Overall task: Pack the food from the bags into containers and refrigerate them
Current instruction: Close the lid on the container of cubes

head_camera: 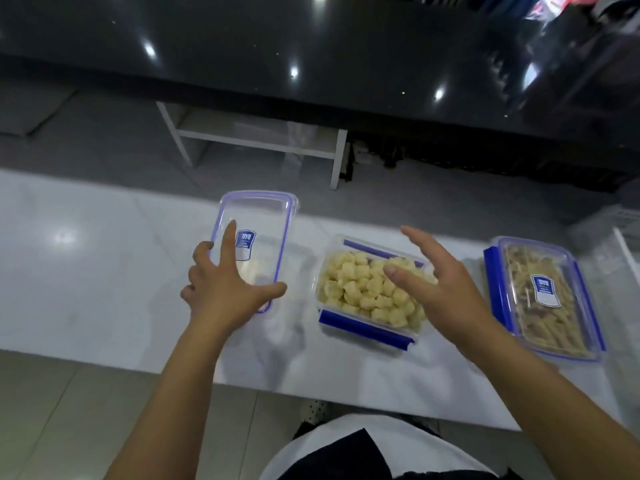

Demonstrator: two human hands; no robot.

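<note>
A clear lid with a blue seal and a blue label (263, 216) lies on the white counter (86, 271). My left hand (221, 289) grips its near end, thumb along the right edge and index finger laid on top. To its right stands an open clear container (349, 325) with blue clips, filled with pale yellow food pieces (360, 289). My right hand (440, 278) hovers over that container's right side, fingers straight, holding nothing. Farther right sits a lidded container (543, 299) of brown strips.
The counter's near edge runs just before my body, with tiled floor (52, 410) below left. Beyond the counter stand a white shelf frame (256, 140) and a glossy black surface (311, 46). A white object (623, 251) is partly visible at the far right.
</note>
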